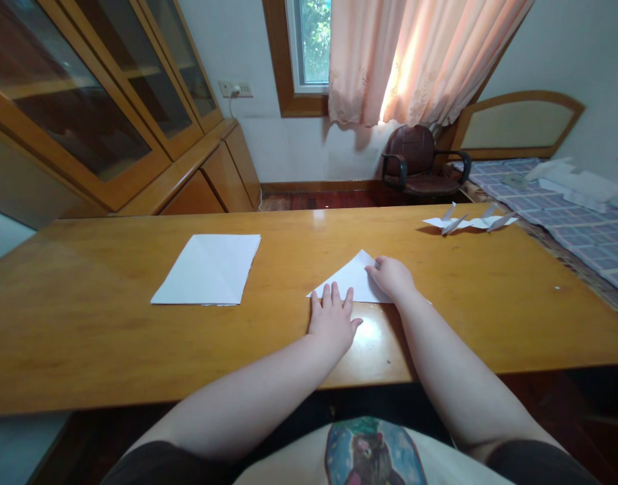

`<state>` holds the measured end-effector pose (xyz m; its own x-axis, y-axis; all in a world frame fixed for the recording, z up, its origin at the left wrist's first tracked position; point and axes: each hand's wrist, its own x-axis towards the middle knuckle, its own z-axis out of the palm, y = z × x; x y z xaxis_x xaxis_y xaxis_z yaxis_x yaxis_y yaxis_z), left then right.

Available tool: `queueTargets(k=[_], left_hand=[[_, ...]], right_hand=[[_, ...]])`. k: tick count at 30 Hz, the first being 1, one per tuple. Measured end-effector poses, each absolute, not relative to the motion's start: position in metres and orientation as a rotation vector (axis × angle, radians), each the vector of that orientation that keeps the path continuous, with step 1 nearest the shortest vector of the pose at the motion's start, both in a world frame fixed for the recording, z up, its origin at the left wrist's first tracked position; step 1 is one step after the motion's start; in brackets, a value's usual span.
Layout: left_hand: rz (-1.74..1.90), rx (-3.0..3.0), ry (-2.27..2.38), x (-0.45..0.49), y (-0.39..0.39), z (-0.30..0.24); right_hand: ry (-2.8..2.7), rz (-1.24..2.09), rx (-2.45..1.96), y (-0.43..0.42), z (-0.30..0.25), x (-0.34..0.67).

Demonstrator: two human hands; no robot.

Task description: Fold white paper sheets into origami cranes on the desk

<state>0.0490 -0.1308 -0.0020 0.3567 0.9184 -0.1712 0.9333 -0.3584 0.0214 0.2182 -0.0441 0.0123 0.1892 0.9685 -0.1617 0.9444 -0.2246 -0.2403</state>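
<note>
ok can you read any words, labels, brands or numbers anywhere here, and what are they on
None can be read: the folded white paper triangle, flat white paper sheet and folded paper figure show no writing, the wall socket is too small to show any marks, and the printed picture on the shirt shows no legible lettering.

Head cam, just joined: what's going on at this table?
A person has both bare hands on a wooden table. The right hand rests on a folded white paper triangle, and the left hand lies flat with its fingertips at the triangle's lower edge. A folded white sheet lies to the left, and a folded white paper figure lies at the far right.
</note>
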Motion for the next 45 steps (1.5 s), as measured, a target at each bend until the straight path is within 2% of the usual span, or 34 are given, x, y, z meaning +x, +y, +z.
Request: queueTargets(k=[16,45], left_hand=[[-0.074,2.654,1.512,0.042,-0.121,-0.008],[-0.193,2.428,1.571,0.044,-0.121,-0.007]], right_hand=[[-1.94,0.416,-2.325,-0.045,0.011,0.22],[-1.829,0.43,-2.381,-0.045,0.013,0.217]])
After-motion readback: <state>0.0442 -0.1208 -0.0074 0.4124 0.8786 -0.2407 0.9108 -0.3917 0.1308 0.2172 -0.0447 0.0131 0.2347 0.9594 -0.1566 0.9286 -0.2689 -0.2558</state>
